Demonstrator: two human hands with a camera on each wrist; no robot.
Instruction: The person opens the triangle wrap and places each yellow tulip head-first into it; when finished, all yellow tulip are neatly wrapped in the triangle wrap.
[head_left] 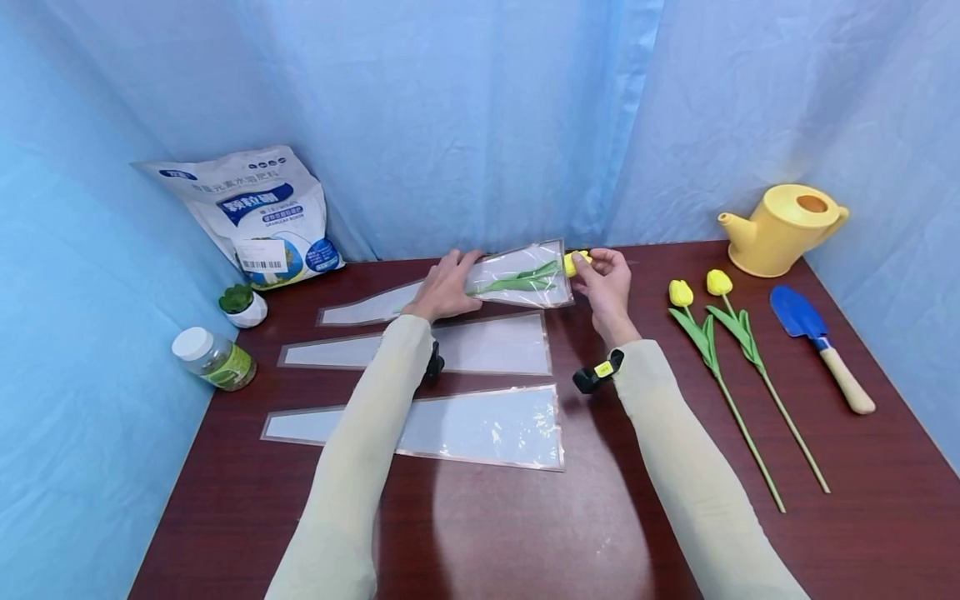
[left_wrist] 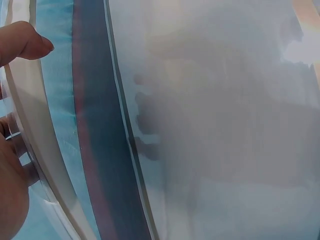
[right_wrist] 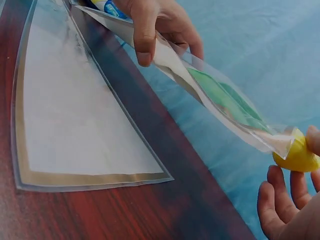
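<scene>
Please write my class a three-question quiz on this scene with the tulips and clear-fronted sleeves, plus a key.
1. Count: How many tulips lie outside the sleeves?
2. True or false: The right hand holds a yellow bloom at the wide end of a sleeve.
3. Choose: Which of these is nearest the trowel? A) jar B) potted plant C) watering can

Key: 1. Two. 2. True. 3. C.
</scene>
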